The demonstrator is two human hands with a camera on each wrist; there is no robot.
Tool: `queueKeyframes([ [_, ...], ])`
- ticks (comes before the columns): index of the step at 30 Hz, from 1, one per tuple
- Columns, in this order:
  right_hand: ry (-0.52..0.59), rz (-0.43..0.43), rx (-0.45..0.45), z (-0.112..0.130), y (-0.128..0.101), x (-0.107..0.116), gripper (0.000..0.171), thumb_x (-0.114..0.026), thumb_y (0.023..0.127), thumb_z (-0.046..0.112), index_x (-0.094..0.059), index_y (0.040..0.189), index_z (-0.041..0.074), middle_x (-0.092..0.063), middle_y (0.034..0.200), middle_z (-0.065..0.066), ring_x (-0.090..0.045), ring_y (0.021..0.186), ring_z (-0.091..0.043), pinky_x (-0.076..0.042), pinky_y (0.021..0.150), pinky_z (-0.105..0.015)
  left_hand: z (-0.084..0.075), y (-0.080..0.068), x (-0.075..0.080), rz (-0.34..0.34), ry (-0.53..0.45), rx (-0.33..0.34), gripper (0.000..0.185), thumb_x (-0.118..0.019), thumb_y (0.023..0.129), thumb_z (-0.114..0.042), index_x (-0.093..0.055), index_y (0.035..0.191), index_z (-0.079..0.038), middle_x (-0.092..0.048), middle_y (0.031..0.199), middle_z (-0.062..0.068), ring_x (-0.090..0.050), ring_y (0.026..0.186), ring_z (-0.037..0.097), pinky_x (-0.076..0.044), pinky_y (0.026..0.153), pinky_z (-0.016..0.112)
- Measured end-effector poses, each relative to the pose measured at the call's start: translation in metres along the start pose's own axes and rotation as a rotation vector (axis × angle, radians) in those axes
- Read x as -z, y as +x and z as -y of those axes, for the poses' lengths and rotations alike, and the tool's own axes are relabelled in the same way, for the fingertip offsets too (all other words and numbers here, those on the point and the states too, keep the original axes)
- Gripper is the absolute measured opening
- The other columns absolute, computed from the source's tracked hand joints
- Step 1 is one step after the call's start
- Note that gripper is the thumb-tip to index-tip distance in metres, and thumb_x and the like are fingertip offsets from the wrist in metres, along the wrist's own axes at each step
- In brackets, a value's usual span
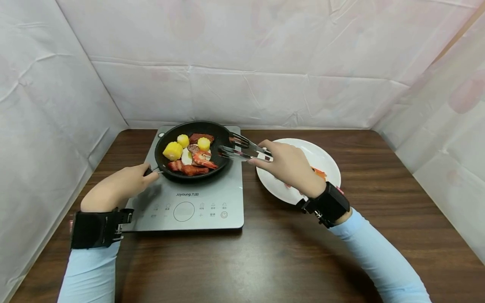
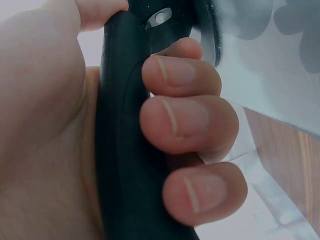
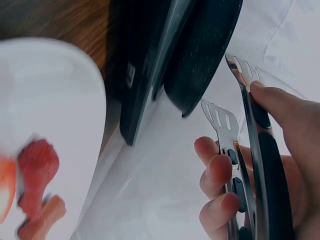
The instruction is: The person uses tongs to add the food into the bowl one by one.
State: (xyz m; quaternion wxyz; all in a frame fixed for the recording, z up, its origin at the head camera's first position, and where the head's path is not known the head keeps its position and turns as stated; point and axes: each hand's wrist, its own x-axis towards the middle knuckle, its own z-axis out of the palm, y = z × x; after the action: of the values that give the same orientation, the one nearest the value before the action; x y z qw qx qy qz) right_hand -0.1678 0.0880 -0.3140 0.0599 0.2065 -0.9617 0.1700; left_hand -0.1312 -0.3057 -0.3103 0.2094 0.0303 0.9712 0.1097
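Head view: "Joyoung" printed in dark letters on the grey induction cooktop [image 1: 212, 198], centre of frame, just above its round control dial and row of icons. Left hand [image 1: 117, 185], lower left, fingers wrapped tight round the black handle [image 2: 125, 150] of the frying pan [image 1: 223, 139], pan seated on the cooktop with corn, sausage and shrimp inside. Right hand [image 1: 288, 164], right of centre over the white plate [image 1: 322, 155], gripping metal tongs [image 1: 242, 150], tips spread apart at the pan's right rim, clamping nothing.
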Motion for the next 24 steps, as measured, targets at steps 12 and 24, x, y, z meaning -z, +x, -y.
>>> queueKeyframes([
  [12, -0.058, -0.03, -0.048, -0.052, -0.013, 0.008, 0.045, -0.064, 0.094, 0.057, -0.068, 0.122, 0.022, -0.072, 0.089, 0.002, -0.063, 0.08, -0.018, -0.05, 0.068, -0.038, 0.001, 0.002, 0.0, 0.005, 0.012, 0.0, 0.078, -0.027, 0.107, -0.044, -0.02, 0.154, 0.017, -0.039, 0.147, 0.045, -0.053, 0.127, 0.057, -0.043, 0.103, 0.068],
  [24, -0.128, 0.04, -0.164, -0.097, -0.027, 0.012, 0.059, -0.064, 0.094, 0.059, -0.063, 0.13, 0.012, -0.074, 0.089, -0.01, -0.066, 0.071, -0.026, -0.047, 0.051, -0.04, 0.001, 0.001, 0.001, 0.012, 0.013, 0.01, 0.079, -0.028, 0.107, -0.045, -0.019, 0.154, 0.018, -0.039, 0.147, 0.045, -0.053, 0.127, 0.057, -0.042, 0.105, 0.069],
])
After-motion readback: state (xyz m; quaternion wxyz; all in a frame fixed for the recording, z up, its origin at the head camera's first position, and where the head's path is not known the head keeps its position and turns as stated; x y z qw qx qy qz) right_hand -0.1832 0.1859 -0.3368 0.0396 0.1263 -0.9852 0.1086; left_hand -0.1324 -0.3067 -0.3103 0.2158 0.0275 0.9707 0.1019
